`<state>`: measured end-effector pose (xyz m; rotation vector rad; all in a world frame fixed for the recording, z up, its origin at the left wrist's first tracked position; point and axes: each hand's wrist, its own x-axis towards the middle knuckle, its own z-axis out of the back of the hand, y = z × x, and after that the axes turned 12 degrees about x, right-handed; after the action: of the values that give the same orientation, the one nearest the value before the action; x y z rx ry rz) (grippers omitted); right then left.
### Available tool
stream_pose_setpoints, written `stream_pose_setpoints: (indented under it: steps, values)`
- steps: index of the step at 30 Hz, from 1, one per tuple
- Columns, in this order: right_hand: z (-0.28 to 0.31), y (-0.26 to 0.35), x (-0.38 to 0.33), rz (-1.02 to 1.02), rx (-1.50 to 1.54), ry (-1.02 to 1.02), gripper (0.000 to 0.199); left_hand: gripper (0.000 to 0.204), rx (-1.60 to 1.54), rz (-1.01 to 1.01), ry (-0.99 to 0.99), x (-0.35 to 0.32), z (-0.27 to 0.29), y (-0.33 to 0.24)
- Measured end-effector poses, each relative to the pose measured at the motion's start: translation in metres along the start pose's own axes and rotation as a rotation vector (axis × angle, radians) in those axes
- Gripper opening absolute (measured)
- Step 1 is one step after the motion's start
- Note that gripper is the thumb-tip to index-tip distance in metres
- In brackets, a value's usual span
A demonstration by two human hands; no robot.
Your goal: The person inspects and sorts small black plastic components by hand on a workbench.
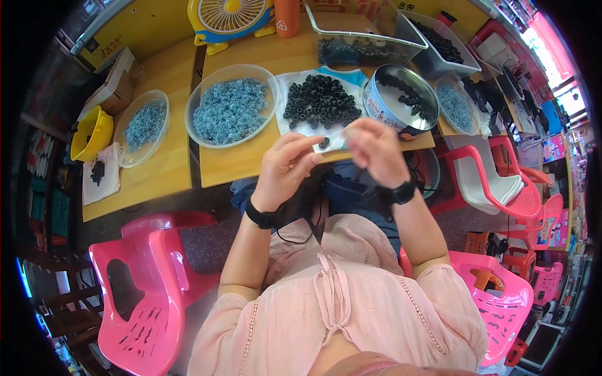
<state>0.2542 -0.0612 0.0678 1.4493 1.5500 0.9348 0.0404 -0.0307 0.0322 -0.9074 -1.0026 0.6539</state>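
At the table's front edge my left hand (285,168) is closed in a pinch, thumb and index finger on a small black round piece (324,143). Just to its right my right hand (379,151) is raised, its fingers bent and smeared by motion, so what they hold, if anything, does not show. Right behind both hands, a heap of small black round pieces with holes (321,100) lies on a white cloth (287,83). A round tin (372,106) with more black pieces inside stands close to my right hand.
Left of the cloth sits a clear round tub (190,119) of bluish translucent coiled pieces; a smaller tub (164,128) and a yellow bowl (108,141) stand farther left. Behind are a toy-like fan (232,15), an orange cylinder (287,19) and clear bins (370,47). Pink chairs (141,313) flank me.
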Motion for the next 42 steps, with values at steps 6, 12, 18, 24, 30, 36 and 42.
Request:
stream_pose_setpoints:
  steps: [6,12,18,24,30,36,42]
  values:
    - [0.063,0.048,0.022,0.506,-1.18,-0.517,0.035,0.023,-0.085,0.014,-0.237,0.002,0.034,0.0]
    - [-0.023,0.005,-0.017,0.24,-0.653,0.587,0.02,0.026,-0.114,0.061,-0.341,0.051,0.073,-0.039]
    - [-0.169,-0.102,-0.063,-0.542,-0.118,1.052,0.039,0.028,-0.123,-0.024,-0.313,0.134,0.117,-0.058]
    - [-0.219,-0.109,-0.091,-1.072,0.843,0.724,0.04,0.029,-0.145,-0.144,-0.283,0.162,0.137,-0.11]
    - [-0.228,-0.114,-0.119,-1.193,0.776,1.041,0.044,0.03,-0.04,-0.216,-0.18,0.164,0.122,-0.143]
    - [-0.23,-0.102,-0.129,-0.783,0.927,0.695,0.048,0.029,0.289,-0.299,-0.071,0.139,0.096,-0.156]
    - [-0.219,-0.086,-0.137,-1.227,0.866,1.111,0.036,0.035,0.323,-0.352,-0.019,0.118,0.083,-0.16]
